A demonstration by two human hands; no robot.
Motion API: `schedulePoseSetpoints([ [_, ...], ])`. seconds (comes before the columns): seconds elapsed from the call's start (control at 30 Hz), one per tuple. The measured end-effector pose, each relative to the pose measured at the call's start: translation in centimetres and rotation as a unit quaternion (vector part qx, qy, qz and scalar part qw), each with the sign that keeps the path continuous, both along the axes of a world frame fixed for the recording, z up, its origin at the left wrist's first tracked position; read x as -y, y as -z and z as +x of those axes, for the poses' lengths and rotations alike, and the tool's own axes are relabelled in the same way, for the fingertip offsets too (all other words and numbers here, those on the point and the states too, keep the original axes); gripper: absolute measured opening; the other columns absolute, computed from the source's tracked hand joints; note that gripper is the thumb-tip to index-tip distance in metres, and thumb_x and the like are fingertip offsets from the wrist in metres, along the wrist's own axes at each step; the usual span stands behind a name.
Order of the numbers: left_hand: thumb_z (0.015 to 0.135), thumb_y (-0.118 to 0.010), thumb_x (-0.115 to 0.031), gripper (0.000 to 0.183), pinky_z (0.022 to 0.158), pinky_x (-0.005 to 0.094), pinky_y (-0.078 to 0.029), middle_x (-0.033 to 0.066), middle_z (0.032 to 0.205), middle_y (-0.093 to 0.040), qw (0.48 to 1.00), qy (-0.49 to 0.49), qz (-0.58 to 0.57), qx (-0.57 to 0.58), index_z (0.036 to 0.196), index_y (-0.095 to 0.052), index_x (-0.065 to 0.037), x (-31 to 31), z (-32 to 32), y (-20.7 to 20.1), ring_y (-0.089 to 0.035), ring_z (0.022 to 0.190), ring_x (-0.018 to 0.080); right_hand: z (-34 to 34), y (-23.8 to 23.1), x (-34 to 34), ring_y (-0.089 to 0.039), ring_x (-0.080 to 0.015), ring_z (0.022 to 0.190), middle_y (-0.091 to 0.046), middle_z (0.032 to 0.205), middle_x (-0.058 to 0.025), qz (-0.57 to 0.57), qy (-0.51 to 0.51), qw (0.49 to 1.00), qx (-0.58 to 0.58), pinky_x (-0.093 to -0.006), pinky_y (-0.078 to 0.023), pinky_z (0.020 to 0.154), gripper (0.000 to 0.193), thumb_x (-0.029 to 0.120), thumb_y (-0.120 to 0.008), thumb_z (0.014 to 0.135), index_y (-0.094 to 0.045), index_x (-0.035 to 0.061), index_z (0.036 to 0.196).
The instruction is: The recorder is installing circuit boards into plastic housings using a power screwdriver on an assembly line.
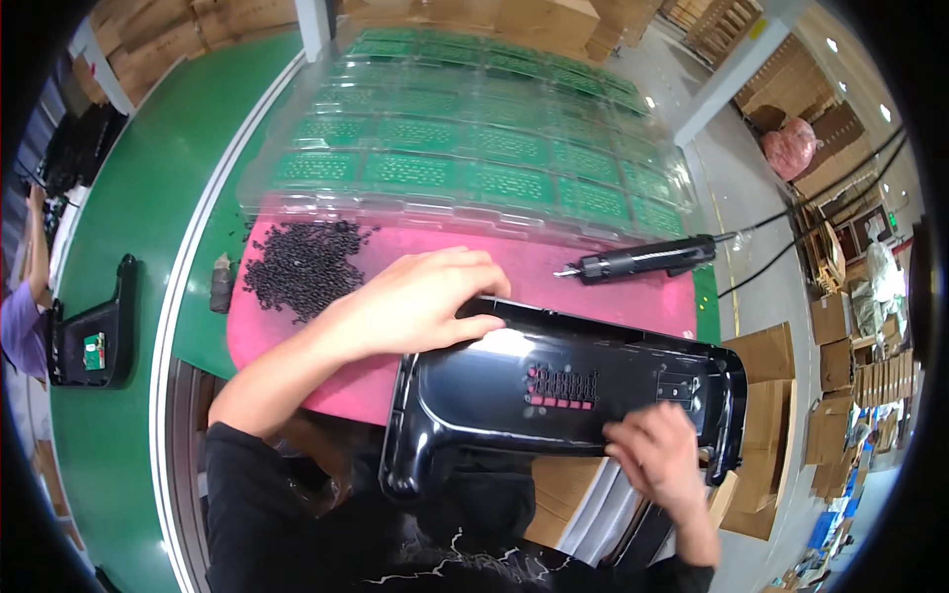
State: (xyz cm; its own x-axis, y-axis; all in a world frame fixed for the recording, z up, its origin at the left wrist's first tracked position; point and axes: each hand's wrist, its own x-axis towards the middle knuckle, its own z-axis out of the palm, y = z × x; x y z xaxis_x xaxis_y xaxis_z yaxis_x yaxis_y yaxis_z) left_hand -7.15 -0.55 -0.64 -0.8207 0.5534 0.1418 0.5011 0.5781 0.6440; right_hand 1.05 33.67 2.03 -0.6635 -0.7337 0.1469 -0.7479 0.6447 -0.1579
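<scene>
Reference: black plastic housing, 1 piece, open inner face up, tilted or lying level not certain, in front of the person at the near edge of the pink mat, partly overlapping it. Left hand is on the housing's far-left corner, thumb on the inner face and fingers over the far rim, so clamped on that edge. Right hand is at the housing's near side toward its right end, fingers curled and blurred; cannot tell whether they grip the rim or hold anything small. The 2 hands are well apart. Progress, judged from layout: early. Done: housing is in hand, interior exposed, slotted grille uncovered, with pink showing through some slots. Not done: no green board seen inside the housing, though the right hand hides part of it; no fastening visible in progress. Electric screwdriver lies unheld on the mat, beyond the housing's right half. Loose black screws sit heaped beyond and left of the housing, apparently a large unused supply. Clear tray beyond the housing holds many green circuit boards. Well left of the housing, on the green worktop, a second black housing bears 1 small green board, apparently further along; its fastening cannot be judged at this size.
</scene>
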Motion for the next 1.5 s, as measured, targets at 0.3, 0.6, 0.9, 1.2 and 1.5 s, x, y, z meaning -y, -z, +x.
schedulePoseSetpoints([
  [0.3, 0.070, -0.061, 0.000, 0.034, 0.073, 0.0400, -0.049, 0.0089, 0.095, -0.054, 0.980, -0.062, -0.044, -0.184, 0.103, -0.060, -0.003, -0.2, 1.6, 1.5, -0.058, 0.089, 0.0279, -29.7, 0.8, 17.8, -0.051, -0.0347, 0.117, -0.054, 0.125, -0.0156, -0.030, 0.062, 0.979, -0.194, -0.0453, -0.042, 0.096, 0.048, 0.018, -0.062, 0.087, -0.048, 0.0057, 0.131],
  [0.6, 0.073, -0.063, -0.007, 0.040, 0.085, 0.0383, -0.045, 0.0154, 0.123, -0.055, 0.977, 0.011, -0.017, -0.214, 0.113, -0.060, -0.001, -0.1, 0.9, 1.7, -0.056, 0.107, 0.0293, -41.0, 5.0, 23.1, -0.020, -0.0285, 0.147, -0.016, 0.162, -0.0055, 0.157, 0.225, 0.960, -0.057, -0.0525, -0.022, 0.117, 0.054, 0.017, -0.037, 0.092, -0.037, 0.0104, 0.146],
  [0.9, 0.078, -0.061, -0.009, 0.030, 0.078, 0.0355, -0.044, 0.0049, 0.119, -0.058, 0.972, 0.013, -0.069, -0.223, 0.108, -0.066, -0.008, -0.3, 1.4, 2.1, -0.058, 0.097, 0.0215, -36.1, 2.3, 18.7, -0.045, -0.0275, 0.129, -0.051, 0.134, -0.0105, -0.038, 0.068, 0.952, -0.297, -0.0470, -0.033, 0.108, 0.046, 0.001, -0.053, 0.083, -0.052, 0.0077, 0.129],
  [1.2, 0.067, -0.069, 0.002, 0.042, 0.081, 0.0417, -0.043, 0.0191, 0.109, -0.050, 0.964, -0.138, -0.040, -0.224, 0.102, -0.046, -0.001, 1.1, 1.2, 0.0, -0.053, 0.100, 0.0352, -17.2, -4.0, 13.5, -0.061, -0.0314, 0.104, -0.064, 0.107, -0.0146, -0.323, -0.060, 0.943, -0.049, -0.0370, -0.048, 0.091, 0.028, -0.011, -0.056, 0.081, -0.063, -0.0016, 0.106],
  [1.5, 0.058, -0.087, -0.006, 0.072, 0.092, 0.0431, -0.048, 0.0153, 0.111, -0.062, 0.931, -0.085, 0.095, -0.341, 0.123, -0.057, -0.001, 0.8, 1.1, -1.0, -0.059, 0.104, 0.0339, -10.0, -2.5, 9.9, -0.065, -0.0244, 0.100, -0.065, 0.109, -0.0155, -0.379, -0.039, 0.921, 0.077, -0.0322, -0.050, 0.089, 0.034, -0.006, -0.064, 0.082, -0.060, -0.0019, 0.115],
])
